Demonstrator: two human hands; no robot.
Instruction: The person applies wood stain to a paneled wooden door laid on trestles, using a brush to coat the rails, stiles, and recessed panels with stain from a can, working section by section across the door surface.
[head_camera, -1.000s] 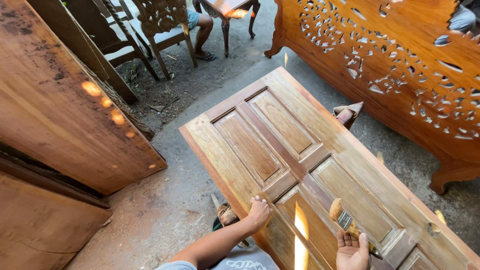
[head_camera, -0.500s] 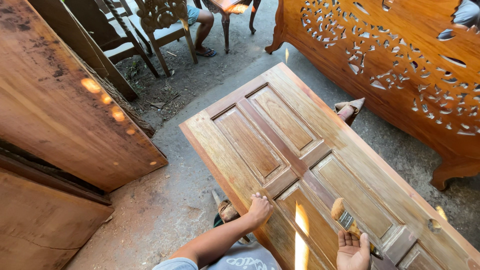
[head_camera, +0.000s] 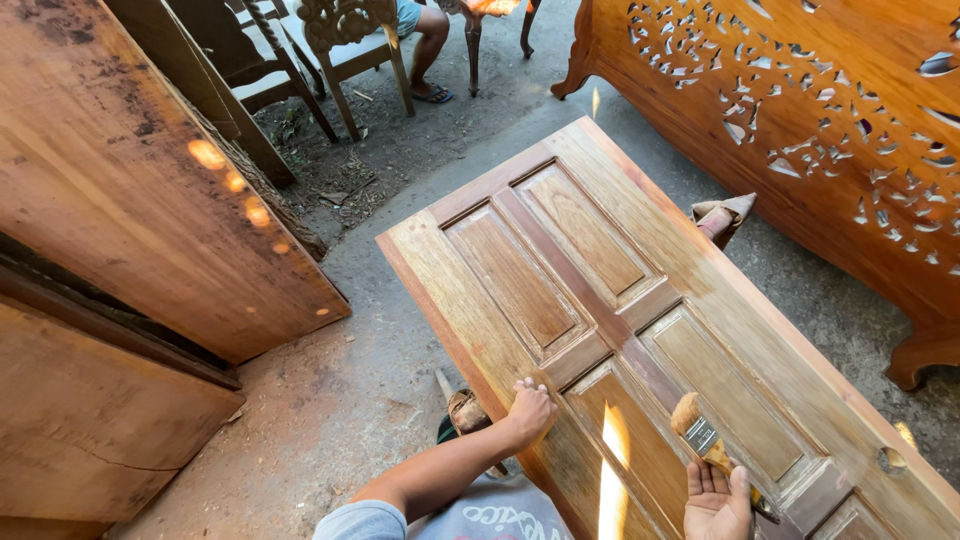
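Observation:
A panelled wooden door lies flat and slightly raised in front of me, its surface glossy in places. My left hand rests with curled fingers on the door's left edge near a lower panel. My right hand holds a paintbrush by its handle, palm up, with the bristle end pointing up and away over the lower right panel. The brush hovers just above the wood; I cannot tell whether it touches.
Large wooden slabs lean at the left. A carved, pierced wooden panel stands at the right. Carved chairs and a seated person's leg are at the back. A support sticks out under the door's right edge.
The brush and my right hand have shifted only slightly over the lower right panel. My left hand stays on the door's edge.

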